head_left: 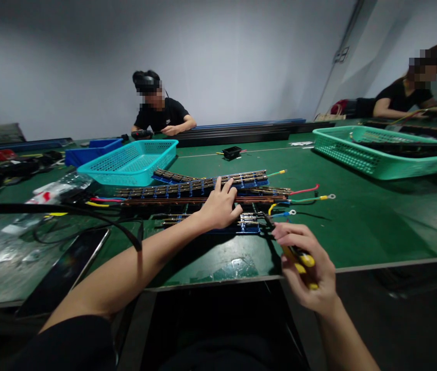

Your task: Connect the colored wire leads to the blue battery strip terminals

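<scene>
Long blue terminal strips (203, 188) with brass contacts, stacked on the green table (365, 221), coloured wires (303, 198) trailing off the right ends. Left hand (220, 206) pressed flat on the strips, fingers spread. Right hand (307, 268) just right of the strips, clenched around yellow-handled pliers (299, 257), tip at the nearest strip's end. Behind the strips, a turquoise basket (129, 162), contents unclear. Far right of them, a green basket (376, 154) holding dark parts.
</scene>
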`<state>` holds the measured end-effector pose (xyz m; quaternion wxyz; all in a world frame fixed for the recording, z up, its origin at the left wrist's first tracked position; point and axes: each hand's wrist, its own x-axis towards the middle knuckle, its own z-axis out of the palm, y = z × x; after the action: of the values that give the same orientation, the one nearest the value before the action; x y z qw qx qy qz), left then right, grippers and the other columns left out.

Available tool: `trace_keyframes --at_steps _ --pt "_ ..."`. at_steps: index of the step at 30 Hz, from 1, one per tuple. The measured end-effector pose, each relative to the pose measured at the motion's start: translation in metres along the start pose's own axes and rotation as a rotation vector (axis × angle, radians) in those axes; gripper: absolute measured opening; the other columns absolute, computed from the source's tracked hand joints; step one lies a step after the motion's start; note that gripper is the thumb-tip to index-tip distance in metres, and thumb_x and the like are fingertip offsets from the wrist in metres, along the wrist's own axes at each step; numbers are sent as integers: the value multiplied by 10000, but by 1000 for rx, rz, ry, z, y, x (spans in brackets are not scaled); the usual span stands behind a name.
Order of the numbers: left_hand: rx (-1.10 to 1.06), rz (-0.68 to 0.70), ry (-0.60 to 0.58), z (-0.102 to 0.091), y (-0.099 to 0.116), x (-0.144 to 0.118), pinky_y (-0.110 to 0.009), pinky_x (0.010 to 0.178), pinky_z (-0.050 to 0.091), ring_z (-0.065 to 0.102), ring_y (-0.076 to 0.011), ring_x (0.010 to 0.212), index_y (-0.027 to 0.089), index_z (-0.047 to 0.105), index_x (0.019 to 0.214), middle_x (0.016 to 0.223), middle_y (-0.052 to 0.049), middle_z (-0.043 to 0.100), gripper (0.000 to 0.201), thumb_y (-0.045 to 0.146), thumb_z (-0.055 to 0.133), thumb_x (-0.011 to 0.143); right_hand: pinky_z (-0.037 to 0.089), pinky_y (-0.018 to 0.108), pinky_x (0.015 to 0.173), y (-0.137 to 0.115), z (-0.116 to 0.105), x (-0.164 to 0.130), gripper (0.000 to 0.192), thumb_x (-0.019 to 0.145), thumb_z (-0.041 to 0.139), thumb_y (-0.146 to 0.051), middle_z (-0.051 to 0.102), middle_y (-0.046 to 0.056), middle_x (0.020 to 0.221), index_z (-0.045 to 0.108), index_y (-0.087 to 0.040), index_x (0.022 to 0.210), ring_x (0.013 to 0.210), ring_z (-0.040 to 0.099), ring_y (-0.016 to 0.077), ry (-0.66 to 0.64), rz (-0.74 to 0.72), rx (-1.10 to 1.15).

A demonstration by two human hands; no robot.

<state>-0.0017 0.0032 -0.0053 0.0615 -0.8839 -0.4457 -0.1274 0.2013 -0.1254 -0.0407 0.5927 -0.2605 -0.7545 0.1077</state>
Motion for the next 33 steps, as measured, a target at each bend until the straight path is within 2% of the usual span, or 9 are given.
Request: trace_keyframes --at_steps 8,10,14,17,20,24,26,29,33 --pt "-14 -8 -1 3 -1 1 -574 1214 299 254 -355 1526 147 560 1086 1562 -222 406 285 380 464 951 525 449 913 -1 6 -2 355 763 542 11 589 66 1018 551 -203 1047 984 607 221 82 4 -11" --pt "-7 -1 3 3 -1 1 -568 1224 282 262 -347 1525 148 558 1087 1550 -220 422 286 381 461 953 525 467 929 0 8 -4 337 780 542 -1 603 68 1025 561 -209 1046 1009 616 233 147 38 -1" --pt "11 11 -4 1 0 1 -549 1246 239 265 -340 1525 125 559 1099 1537 -249 428 305 373 447 960 519 499 952 4 10 -7 278 835 556 -68 614 78 1077 568 -227 1063 1051 634 254 381 153 61" --pt "14 10 -9 0 1 1 -542 1251 229 262 -341 1526 116 562 1092 1546 -267 411 305 367 449 960 517 459 929 5 8 -12 280 826 627 -125 575 88 1150 596 -229 1084 1099 604 263 454 194 -52" --pt "4 -3 -9 -1 1 1 -547 1247 238 256 -340 1529 131 561 1092 1558 -248 404 299 376 458 955 517 357 829 4 0 -19 322 806 686 -152 585 69 1073 637 -222 1116 995 588 218 399 206 -262" --pt "-1 -9 -7 -1 1 1 -547 1247 240 260 -348 1526 135 566 1080 1551 -239 414 290 374 465 950 545 268 703 -3 -11 -26 363 857 659 -148 657 32 971 620 -231 1208 777 650 142 230 295 -240" --pt "-1 -5 -6 -1 1 1 -552 1238 259 262 -348 1525 135 565 1078 1547 -242 419 288 372 459 951 576 259 731 -7 -13 -27 382 878 631 -153 703 43 1003 597 -234 1250 836 711 157 187 350 -220" --pt "-3 -10 -9 0 0 0 -560 1211 312 256 -352 1527 135 561 1086 1567 -244 390 296 377 455 952 598 248 732 -13 -11 -27 390 906 582 -164 737 74 1077 560 -232 1290 964 746 190 207 417 -189" --pt "-5 -11 -9 -1 1 0 -565 1213 308 264 -340 1526 153 555 1079 1558 -227 413 278 381 458 954 612 259 688 -19 -9 -30 412 887 613 -159 750 95 1081 566 -214 1292 964 756 215 275 374 -170"
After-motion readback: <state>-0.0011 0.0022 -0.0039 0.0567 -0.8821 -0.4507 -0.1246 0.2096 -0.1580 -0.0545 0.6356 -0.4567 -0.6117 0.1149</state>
